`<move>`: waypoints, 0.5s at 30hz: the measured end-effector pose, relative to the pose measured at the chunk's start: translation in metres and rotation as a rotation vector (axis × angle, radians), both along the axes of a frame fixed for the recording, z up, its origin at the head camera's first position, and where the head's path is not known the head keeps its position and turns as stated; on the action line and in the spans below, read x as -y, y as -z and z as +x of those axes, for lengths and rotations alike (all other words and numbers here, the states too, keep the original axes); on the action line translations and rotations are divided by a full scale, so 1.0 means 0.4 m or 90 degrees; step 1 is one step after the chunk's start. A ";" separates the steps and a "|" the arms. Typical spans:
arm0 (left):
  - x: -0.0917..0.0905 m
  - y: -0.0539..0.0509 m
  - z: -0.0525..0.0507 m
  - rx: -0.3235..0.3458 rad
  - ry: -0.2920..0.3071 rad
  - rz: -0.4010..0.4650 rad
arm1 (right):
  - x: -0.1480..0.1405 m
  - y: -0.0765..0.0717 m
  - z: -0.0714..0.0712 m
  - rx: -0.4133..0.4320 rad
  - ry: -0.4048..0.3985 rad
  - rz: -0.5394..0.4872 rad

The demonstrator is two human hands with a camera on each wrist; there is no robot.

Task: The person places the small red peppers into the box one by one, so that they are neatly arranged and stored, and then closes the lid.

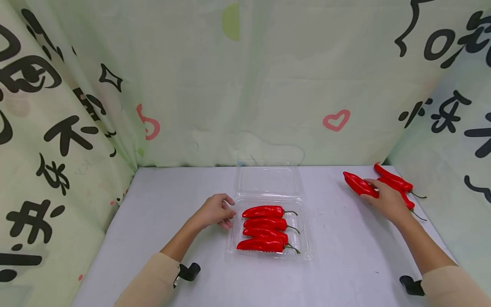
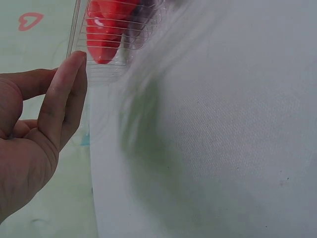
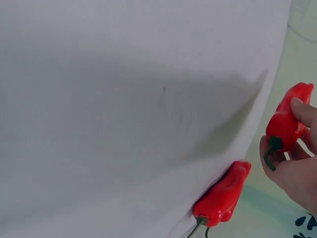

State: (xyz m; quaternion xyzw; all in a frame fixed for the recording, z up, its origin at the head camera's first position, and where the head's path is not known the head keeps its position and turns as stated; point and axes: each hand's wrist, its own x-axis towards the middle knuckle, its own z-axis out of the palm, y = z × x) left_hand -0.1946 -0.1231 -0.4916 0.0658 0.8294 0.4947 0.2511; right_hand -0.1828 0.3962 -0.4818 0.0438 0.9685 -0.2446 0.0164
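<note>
My right hand (image 1: 387, 200) grips a red pepper (image 1: 359, 183) above the right side of the table. The right wrist view shows the thumb across this pepper (image 3: 285, 121), its green stem hanging toward the palm. Beneath and beside that hand lie two more red peppers (image 1: 399, 184) near the table's right edge. At the middle, a clear plastic container (image 1: 304, 230) with its lid raised holds several red peppers (image 1: 264, 212) in a row, stems to the right. My left hand (image 1: 215, 211) is at the container's left wall, fingers lightly bent, fingertips by the rim.
The container's clear lid (image 1: 268, 181) leans back behind it. A white cloth covers the table (image 1: 172, 183). Printed curtains (image 1: 192, 85) hang close behind and along both sides. Black wrist mounts (image 1: 189, 271) stick out at both sleeves.
</note>
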 end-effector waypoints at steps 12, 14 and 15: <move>-0.002 -0.003 0.002 0.005 -0.002 0.000 | 0.070 -0.052 0.009 -0.016 -0.039 -0.002; -0.001 -0.002 0.003 0.006 -0.001 0.000 | 0.080 -0.059 0.011 -0.015 -0.046 -0.005; -0.001 -0.003 0.003 0.006 -0.001 0.000 | 0.085 -0.061 0.011 -0.014 -0.049 -0.005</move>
